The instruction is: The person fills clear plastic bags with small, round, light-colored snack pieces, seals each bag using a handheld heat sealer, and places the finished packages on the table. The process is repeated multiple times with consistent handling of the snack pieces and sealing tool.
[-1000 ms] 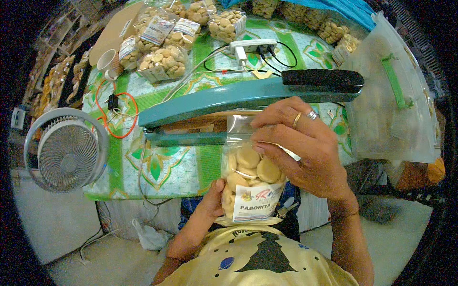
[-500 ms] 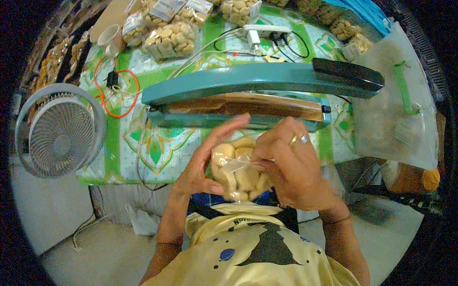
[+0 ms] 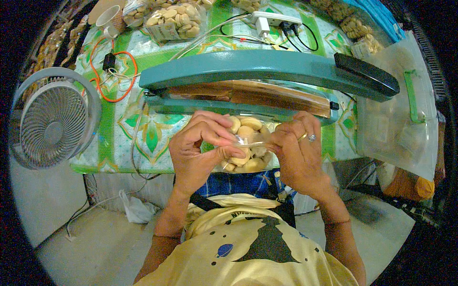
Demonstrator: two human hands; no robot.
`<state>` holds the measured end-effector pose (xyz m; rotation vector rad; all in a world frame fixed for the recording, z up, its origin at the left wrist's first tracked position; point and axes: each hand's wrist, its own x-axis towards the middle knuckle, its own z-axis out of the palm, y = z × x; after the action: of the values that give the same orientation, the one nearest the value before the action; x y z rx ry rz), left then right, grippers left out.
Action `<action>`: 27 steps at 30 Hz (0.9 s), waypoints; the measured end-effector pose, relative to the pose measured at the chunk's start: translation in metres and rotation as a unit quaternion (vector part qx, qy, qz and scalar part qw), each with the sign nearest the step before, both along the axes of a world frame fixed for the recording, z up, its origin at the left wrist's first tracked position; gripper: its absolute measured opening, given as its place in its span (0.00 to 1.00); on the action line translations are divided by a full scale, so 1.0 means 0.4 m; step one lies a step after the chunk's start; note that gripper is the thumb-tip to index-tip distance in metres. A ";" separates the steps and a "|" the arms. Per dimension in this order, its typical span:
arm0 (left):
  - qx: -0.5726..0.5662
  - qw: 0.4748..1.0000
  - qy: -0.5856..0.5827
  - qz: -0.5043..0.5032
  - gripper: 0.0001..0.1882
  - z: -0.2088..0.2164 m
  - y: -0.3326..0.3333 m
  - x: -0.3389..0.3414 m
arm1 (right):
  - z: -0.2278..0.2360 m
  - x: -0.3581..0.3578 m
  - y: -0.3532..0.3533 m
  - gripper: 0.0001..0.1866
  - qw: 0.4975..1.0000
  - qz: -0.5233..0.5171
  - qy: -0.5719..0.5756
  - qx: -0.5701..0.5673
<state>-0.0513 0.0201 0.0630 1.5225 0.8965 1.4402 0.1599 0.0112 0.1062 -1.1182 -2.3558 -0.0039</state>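
Note:
A clear plastic bag (image 3: 250,125) of round, pale biscuits stands at the table's front edge, between my hands. My left hand (image 3: 202,140) pinches one side of the bag's top edge between thumb and fingers. With its fingers closed, my right hand (image 3: 300,148) grips the other side, so the mouth is stretched flat between them. Just beyond lies a long teal bag sealer (image 3: 229,69) with a black handle (image 3: 365,76). Its arm is raised over a brown strip (image 3: 253,93).
A grey fan (image 3: 55,121) stands at the left, near an orange cord (image 3: 136,86) and a mug (image 3: 109,21). Filled biscuit bags (image 3: 176,21) lie at the back. A white power strip (image 3: 276,20) holds several plugs. At the right is a translucent plastic bin (image 3: 400,114).
My left hand has gone from spread fingers beside the bag to pinching its top edge. The bag has moved slightly away from my body, and its top is now drawn out flat.

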 end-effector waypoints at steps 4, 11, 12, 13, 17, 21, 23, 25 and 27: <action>-0.042 0.999 -0.015 -0.003 0.13 0.006 -0.006 0.010 | 0.011 -0.017 -0.007 0.09 1.000 0.001 -0.001 0.001; 0.008 1.000 0.007 0.028 0.12 0.008 -0.016 0.016 | 0.011 -0.022 -0.004 0.10 0.999 0.032 0.008 -0.001; 0.010 1.000 0.013 0.026 0.12 0.004 -0.015 0.007 | 0.006 -0.012 -0.006 0.11 1.000 0.026 -0.005 0.000; 0.012 0.999 0.007 0.033 0.12 -0.001 -0.015 -0.002 | 0.000 0.001 -0.009 0.11 1.000 0.016 -0.007 0.003; 0.004 0.999 -0.001 0.031 0.08 -0.037 -0.015 -0.021 | -0.025 0.079 -0.034 0.12 0.997 -0.075 -0.033 -0.011; -0.094 0.994 0.023 -0.041 0.45 -0.056 -0.022 -0.045 | -0.065 0.123 -0.059 0.05 0.968 -0.170 0.161 -0.089; -0.113 0.984 0.012 -0.136 0.78 -0.065 -0.038 -0.034 | -0.091 0.114 -0.071 0.03 0.941 -0.201 0.190 -0.196; -0.175 0.974 0.096 -0.109 0.74 -0.084 -0.050 0.000 | -0.121 0.097 -0.068 0.05 0.932 -0.162 0.240 -0.216; -0.179 0.979 0.062 -0.073 0.68 -0.097 -0.060 0.027 | -0.149 0.080 -0.061 0.07 0.913 -0.164 0.257 -0.272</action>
<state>-0.0406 -0.0041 0.0244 1.3817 1.0338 1.0235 0.1917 -0.0130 0.0467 -1.5332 -1.7096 0.7737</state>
